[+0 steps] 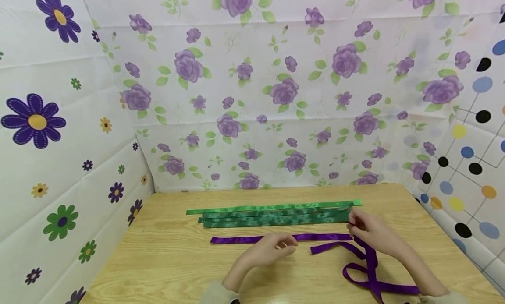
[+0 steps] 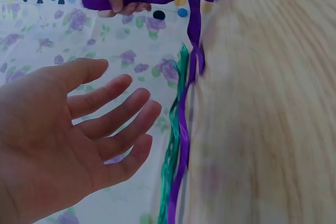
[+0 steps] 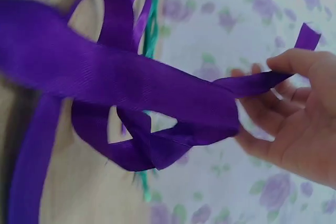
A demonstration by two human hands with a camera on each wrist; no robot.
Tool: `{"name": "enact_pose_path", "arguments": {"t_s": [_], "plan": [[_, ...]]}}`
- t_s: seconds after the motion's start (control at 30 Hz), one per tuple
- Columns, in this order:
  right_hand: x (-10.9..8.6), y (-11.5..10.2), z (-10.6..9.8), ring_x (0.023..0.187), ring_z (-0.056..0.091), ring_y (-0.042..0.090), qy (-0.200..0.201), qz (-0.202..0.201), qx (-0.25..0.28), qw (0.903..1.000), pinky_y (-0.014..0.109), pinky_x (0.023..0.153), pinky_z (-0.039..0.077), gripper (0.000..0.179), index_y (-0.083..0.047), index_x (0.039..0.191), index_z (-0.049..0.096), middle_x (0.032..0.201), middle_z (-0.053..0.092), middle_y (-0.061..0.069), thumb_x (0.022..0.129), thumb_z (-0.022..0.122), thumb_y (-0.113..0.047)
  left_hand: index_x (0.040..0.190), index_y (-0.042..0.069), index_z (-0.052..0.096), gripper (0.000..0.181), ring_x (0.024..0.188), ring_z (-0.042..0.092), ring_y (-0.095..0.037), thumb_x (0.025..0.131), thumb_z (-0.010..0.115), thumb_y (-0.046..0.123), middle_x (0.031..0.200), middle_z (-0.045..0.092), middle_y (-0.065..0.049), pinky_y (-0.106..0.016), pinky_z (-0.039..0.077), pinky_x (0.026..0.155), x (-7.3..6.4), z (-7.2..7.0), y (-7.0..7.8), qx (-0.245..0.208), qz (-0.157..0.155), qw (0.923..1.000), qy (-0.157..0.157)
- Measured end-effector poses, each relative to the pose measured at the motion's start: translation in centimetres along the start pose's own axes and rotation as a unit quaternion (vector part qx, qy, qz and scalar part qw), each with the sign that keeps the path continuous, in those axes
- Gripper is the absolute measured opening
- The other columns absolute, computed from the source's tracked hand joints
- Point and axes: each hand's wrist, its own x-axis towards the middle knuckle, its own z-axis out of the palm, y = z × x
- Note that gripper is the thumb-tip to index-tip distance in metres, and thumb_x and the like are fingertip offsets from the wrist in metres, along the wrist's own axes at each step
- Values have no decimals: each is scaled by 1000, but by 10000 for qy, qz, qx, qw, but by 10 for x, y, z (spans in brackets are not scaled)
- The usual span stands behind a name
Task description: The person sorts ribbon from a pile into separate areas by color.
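My right hand (image 1: 372, 234) pinches a purple ribbon (image 3: 173, 90) between thumb and fingers near one end. Its loops hang and trail over the right side of the table. My left hand (image 1: 270, 250) holds nothing; in the left wrist view its fingers (image 2: 123, 124) are spread and slightly bent. Just beyond it, a separate straight purple ribbon strip (image 1: 323, 237) lies across the table, partly hidden behind that hand. Farther back, several dark green ribbon strips (image 1: 272, 218) lie side by side, with a bright green ribbon strip (image 1: 236, 209) along their far edge.
The wooden table (image 1: 165, 260) reaches back to a floral cloth backdrop (image 1: 252, 137). A flower-print sheet (image 1: 87, 133) stands on the left, and a dotted sheet (image 1: 473, 181) on the right.
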Motion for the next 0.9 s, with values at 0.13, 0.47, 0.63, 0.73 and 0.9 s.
{"name": "enact_pose_path", "arguments": {"t_s": [0.13, 0.47, 0.63, 0.73, 0.9], "plan": [[7, -23, 7, 59, 42, 0, -143, -483, 255, 9984, 27, 49, 36, 18, -10, 89, 39, 75, 38, -2, 97, 52, -3, 121, 11, 62, 34, 96, 63, -5, 104, 44, 34, 114, 67, -8, -25, 52, 85, 4, 1, 13, -419, 203, 9988, -132], [19, -65, 27, 59, 36, -5, -91, -1590, 202, 9870, 18, 47, 37, 23, -17, 89, 46, 72, 43, -5, 92, 61, 1, 113, 4, 63, 55, 88, 68, -9, 103, 33, 50, 107, 69, -19, -24, 53, 79, 13, 3, 46, -1364, 585, 9881, -413], [21, -72, 33, 61, 41, -5, -264, -1688, 418, 9844, 17, 49, 40, 18, -19, 94, 52, 73, 50, -5, 91, 67, -9, 110, -3, 63, 35, 80, 64, -5, 103, 47, 27, 98, 64, -30, -23, 53, 80, 12, 4, 49, -1886, 579, 9803, -136], [21, -70, 35, 62, 43, -2, -408, -1653, 793, 9822, 21, 51, 41, 16, -18, 97, 53, 75, 52, -4, 91, 67, -13, 105, -4, 64, 28, 76, 62, -6, 100, 53, 22, 92, 63, -32, -20, 51, 75, 9, 0, 46, -1945, 445, 9796, 240], [18, -62, 33, 62, 51, 9, -558, -1471, 1753, 9719, 27, 51, 44, 16, -10, 103, 53, 82, 56, 3, 92, 62, -2, 100, -7, 64, 31, 76, 63, -13, 99, 56, 24, 87, 65, -24, -21, 48, 69, -3, -14, 32, -1923, 244, 9797, 518]]}}
